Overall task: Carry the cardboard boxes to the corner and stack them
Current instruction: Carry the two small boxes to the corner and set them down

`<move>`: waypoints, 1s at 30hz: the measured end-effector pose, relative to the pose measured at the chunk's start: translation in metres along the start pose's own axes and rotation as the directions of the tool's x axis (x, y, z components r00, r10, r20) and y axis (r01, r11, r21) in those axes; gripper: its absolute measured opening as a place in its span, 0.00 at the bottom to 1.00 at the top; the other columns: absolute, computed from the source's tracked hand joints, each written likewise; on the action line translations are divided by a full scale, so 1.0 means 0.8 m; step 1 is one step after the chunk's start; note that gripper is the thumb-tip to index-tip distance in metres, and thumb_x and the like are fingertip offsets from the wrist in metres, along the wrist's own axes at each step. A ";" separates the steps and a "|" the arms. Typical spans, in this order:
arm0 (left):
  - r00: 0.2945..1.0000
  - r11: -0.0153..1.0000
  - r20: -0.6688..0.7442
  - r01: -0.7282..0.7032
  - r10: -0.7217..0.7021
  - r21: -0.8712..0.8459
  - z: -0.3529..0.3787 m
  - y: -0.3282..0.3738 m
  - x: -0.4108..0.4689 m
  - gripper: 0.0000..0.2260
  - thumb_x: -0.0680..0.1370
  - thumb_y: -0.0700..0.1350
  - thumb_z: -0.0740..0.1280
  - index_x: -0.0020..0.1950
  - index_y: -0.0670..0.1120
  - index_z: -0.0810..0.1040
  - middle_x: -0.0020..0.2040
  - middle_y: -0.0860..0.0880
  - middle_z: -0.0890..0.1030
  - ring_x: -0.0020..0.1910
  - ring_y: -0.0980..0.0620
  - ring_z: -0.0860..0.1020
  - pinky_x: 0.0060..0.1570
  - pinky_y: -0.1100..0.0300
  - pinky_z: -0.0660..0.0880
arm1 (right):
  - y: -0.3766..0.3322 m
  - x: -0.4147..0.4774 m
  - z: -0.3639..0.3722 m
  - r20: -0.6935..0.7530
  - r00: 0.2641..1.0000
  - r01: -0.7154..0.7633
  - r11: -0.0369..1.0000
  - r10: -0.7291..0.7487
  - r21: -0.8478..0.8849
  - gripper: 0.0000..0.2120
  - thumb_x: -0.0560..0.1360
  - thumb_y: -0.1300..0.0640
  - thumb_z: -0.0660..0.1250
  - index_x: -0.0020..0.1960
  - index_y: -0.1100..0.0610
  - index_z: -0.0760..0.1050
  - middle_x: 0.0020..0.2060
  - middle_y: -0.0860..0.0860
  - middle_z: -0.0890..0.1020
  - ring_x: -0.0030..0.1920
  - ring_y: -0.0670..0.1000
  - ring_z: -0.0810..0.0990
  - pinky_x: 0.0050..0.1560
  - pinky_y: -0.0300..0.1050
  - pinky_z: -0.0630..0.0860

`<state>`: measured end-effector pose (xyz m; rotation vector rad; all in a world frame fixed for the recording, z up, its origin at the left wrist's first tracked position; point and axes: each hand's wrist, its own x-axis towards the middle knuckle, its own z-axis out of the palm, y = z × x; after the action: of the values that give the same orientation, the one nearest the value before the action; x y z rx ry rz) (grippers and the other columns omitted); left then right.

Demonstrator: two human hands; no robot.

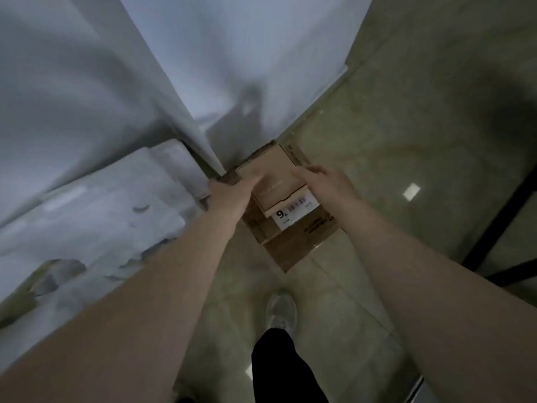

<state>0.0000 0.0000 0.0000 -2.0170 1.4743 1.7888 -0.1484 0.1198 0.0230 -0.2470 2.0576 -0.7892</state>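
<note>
A stack of cardboard boxes stands on the floor in the corner where two white walls meet. The small top box [276,175] is light brown and lies on a middle box [293,210] with a white barcode label marked 9. Under them is a wider dark brown box [299,245]. My left hand [232,193] grips the left edge of the small top box, thumb over its top. My right hand [319,178] rests with fingers spread on the right edge of that box. Both forearms reach forward from the bottom corners.
White foam packing pieces [96,216] lie piled against the left wall next to the stack. A grey shoe [280,311] and a black trouser leg stand on the glossy tiled floor below the boxes. A black frame bar [499,228] crosses at the right.
</note>
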 end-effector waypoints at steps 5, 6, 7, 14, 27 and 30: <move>0.996 0.979 0.064 0.078 -0.067 -0.187 0.020 -0.020 0.007 0.66 0.47 0.79 0.77 0.81 0.54 0.65 0.73 0.48 0.78 0.71 0.40 0.76 0.70 0.35 0.72 | 0.004 0.023 0.023 0.070 0.997 0.034 0.998 -0.030 -0.054 0.46 0.62 0.25 0.72 0.76 0.45 0.73 0.72 0.49 0.79 0.70 0.54 0.78 0.70 0.54 0.73; 0.995 0.972 0.078 0.084 -0.068 -0.219 0.022 -0.022 0.010 0.62 0.48 0.78 0.78 0.78 0.55 0.69 0.69 0.49 0.81 0.67 0.42 0.79 0.66 0.36 0.75 | 0.004 0.024 0.027 0.058 0.998 0.032 0.998 -0.029 -0.050 0.47 0.61 0.24 0.71 0.76 0.44 0.74 0.72 0.49 0.79 0.70 0.55 0.78 0.72 0.57 0.73; 0.995 0.965 0.083 0.076 -0.057 -0.250 0.022 -0.022 0.012 0.57 0.50 0.77 0.79 0.75 0.55 0.72 0.65 0.49 0.83 0.63 0.43 0.81 0.62 0.40 0.78 | 0.005 0.026 0.028 0.052 0.998 0.038 0.998 -0.036 -0.040 0.46 0.62 0.25 0.72 0.75 0.44 0.74 0.72 0.49 0.79 0.70 0.55 0.77 0.72 0.57 0.74; 0.995 0.951 0.098 0.015 0.016 -0.310 -0.023 -0.010 -0.021 0.46 0.59 0.70 0.81 0.72 0.53 0.73 0.60 0.48 0.84 0.54 0.47 0.84 0.47 0.49 0.84 | -0.027 -0.017 0.036 0.051 0.993 0.108 0.992 -0.105 -0.060 0.47 0.58 0.21 0.70 0.73 0.43 0.75 0.65 0.46 0.82 0.63 0.53 0.82 0.68 0.59 0.77; 0.976 0.901 -0.192 -0.169 0.098 -0.400 -0.335 0.010 -0.223 0.57 0.49 0.78 0.78 0.75 0.61 0.68 0.63 0.52 0.82 0.57 0.45 0.85 0.57 0.43 0.83 | -0.239 -0.255 0.158 0.265 0.933 0.271 0.960 -0.244 -0.069 0.57 0.52 0.13 0.69 0.74 0.42 0.72 0.68 0.56 0.78 0.60 0.59 0.84 0.64 0.61 0.82; 0.956 0.888 -0.279 -0.209 0.096 -0.409 -0.437 -0.010 -0.285 0.59 0.46 0.81 0.76 0.75 0.63 0.68 0.64 0.51 0.80 0.59 0.43 0.84 0.57 0.42 0.83 | -0.302 -0.355 0.211 0.324 0.891 0.363 0.928 -0.318 -0.087 0.47 0.66 0.23 0.72 0.77 0.49 0.72 0.67 0.54 0.80 0.62 0.57 0.83 0.67 0.58 0.80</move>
<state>0.2914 -0.0723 0.2893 -2.4806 1.4284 2.1574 0.1241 -0.0149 0.2973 -0.7842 1.7980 -0.7541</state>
